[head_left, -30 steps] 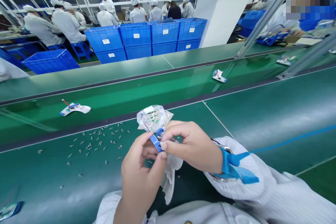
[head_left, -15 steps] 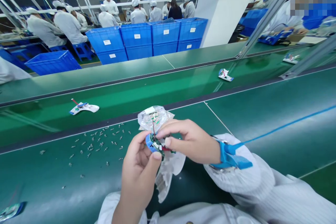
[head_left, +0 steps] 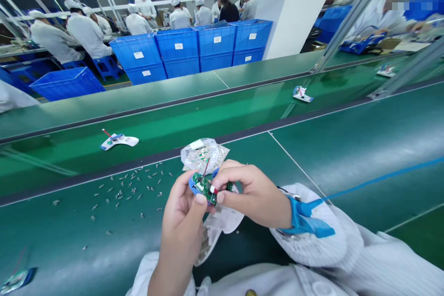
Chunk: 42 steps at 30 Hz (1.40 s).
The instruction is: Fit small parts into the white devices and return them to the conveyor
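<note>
Since the earlier frame, our green circuit board (head_left: 205, 189) had turned face-up toward us, and it sat in a blue ring (head_left: 193, 184) with a thin red wire (head_left: 206, 167) rising from it. We had it gripped above the belt, close between both hands. Our left hand (head_left: 182, 212) curled around the ring from below, its thumb pressed on the board, and our right hand (head_left: 251, 196) closed in from the other side, with its fingers bent over the board's edge. A blue wrist strap (head_left: 303, 219) circled our right wrist, trailing a blue cord (head_left: 381, 178). Just beyond the hands lay a clear plastic bag (head_left: 203, 155) holding small green boards. Small metal parts (head_left: 128, 189) lay scattered on the green belt (head_left: 329, 166). Farther off stood stacked blue crates (head_left: 178, 51), their white labels too small to read.
</note>
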Each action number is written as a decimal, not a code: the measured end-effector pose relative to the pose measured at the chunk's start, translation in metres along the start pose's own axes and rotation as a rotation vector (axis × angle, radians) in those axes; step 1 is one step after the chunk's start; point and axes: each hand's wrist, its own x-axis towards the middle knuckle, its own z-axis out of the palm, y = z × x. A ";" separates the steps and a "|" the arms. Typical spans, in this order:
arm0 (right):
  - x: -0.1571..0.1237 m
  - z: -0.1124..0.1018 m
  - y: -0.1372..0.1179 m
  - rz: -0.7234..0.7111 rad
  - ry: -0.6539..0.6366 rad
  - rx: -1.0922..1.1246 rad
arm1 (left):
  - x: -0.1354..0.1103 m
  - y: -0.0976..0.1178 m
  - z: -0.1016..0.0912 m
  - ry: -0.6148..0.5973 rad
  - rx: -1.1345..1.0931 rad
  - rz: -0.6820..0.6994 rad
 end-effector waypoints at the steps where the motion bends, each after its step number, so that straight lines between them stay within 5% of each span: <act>1: -0.001 0.000 0.000 0.000 0.000 0.011 | 0.000 0.000 0.000 -0.004 -0.007 0.000; 9: -0.004 0.003 0.002 -0.043 0.066 0.135 | 0.001 0.002 0.002 0.047 -0.008 0.016; 13: -0.001 -0.002 -0.011 -0.025 0.067 -0.008 | -0.002 0.002 0.004 0.043 -0.005 0.016; 24: 0.009 -0.010 -0.030 -0.278 -0.076 -0.350 | -0.013 0.011 0.008 -0.074 0.093 0.104; 38: 0.010 -0.012 -0.037 -0.266 -0.112 -0.450 | -0.015 0.010 0.004 -0.130 0.188 0.128; 42: 0.010 -0.013 -0.039 -0.263 -0.119 -0.492 | -0.017 0.011 0.004 -0.078 0.411 0.243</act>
